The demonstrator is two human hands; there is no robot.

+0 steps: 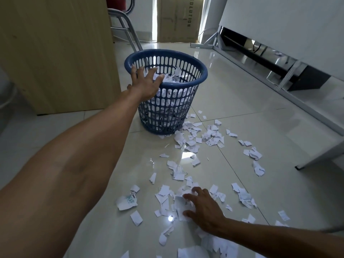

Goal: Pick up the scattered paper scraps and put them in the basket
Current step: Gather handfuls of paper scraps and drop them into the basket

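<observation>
Person, two arms in view: left arm [74, 155], bare along its whole visible length from above the elbow down to the left hand [144, 84]; right forearm [279, 237], bare down to the right hand [202, 207]; both hands bare, knuckles and finger joints plainly showing.

The glossy pale tiled floor [242, 108] carries a round blue slotted plastic basket [167, 112] at twelve o'clock. Torn white paper scraps [178, 173] lie scattered from its foot toward five and six o'clock. A light wooden cabinet [55, 53] stands at ten o'clock.
</observation>
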